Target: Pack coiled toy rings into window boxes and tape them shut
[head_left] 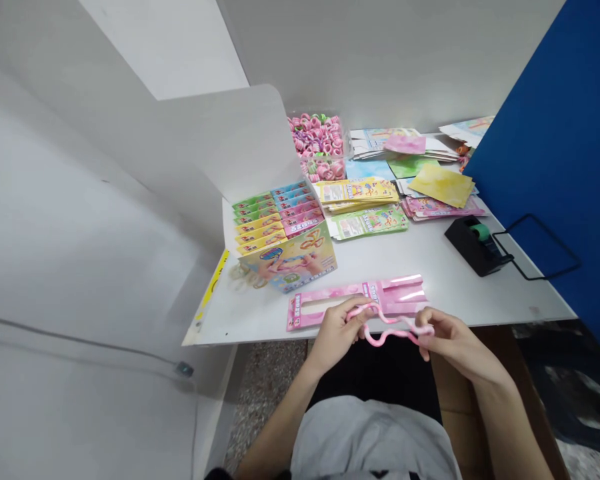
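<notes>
A wavy pink loop (379,341) is stretched between my two hands, just off the table's front edge. My left hand (337,331) pinches its left end with thumb and fingers. At the right end, my right hand (445,339) grips the loop between thumb and fingers. Just behind them lies a flat pink printed package (305,311) with a long cut-out window. Behind that to the left, an open display box (310,261) holds rows of green, blue, yellow and pink packets (300,219).
A clear bin (321,143) of pink and green rings stands at the back. Yellow packages (357,192), green packages (370,221) and pink packages (445,207) lie stacked before it. A black tape dispenser (475,245) sits at right by a blue panel (565,167).
</notes>
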`<action>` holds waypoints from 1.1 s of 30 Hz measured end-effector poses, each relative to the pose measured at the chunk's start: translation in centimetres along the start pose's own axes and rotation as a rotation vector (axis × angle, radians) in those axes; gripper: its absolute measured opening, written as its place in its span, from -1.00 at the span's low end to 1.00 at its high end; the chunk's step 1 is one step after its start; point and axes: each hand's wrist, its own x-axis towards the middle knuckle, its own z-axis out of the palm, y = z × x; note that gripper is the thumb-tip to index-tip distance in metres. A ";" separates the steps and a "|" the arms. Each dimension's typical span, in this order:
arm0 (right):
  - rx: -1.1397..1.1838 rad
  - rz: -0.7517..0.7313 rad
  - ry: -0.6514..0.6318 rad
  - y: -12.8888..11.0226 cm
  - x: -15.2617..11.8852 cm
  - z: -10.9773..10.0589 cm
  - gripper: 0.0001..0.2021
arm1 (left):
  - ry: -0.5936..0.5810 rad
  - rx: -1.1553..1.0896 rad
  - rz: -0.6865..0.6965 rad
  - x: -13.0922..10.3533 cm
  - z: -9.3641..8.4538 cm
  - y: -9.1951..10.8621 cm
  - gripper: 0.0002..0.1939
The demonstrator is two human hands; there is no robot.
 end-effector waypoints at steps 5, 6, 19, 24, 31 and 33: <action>-0.009 -0.087 0.132 0.2 0.1 -0.6 -0.63 | -0.072 -0.049 -0.056 -0.2 -0.6 0.0 -0.36; -0.036 -0.105 0.167 0.3 0.0 -0.7 -0.66 | -0.085 -0.047 -0.066 -0.3 -0.7 0.0 -0.37; -0.323 -0.207 0.204 -0.6 -1.7 -1.2 -0.76 | -0.142 -0.121 -0.120 0.1 -0.8 0.0 -0.43; -0.430 -0.289 0.409 -0.1 -1.0 -0.6 -0.77 | -0.143 -0.059 -0.100 0.0 -0.7 0.0 -0.48; -0.451 -0.474 0.569 0.4 -1.1 0.6 -0.85 | -0.145 0.027 0.014 -0.8 -1.3 1.6 -0.71; -0.454 -0.535 0.584 0.2 -1.7 1.1 -0.88 | -0.166 0.050 0.049 -1.4 -1.6 2.3 -0.75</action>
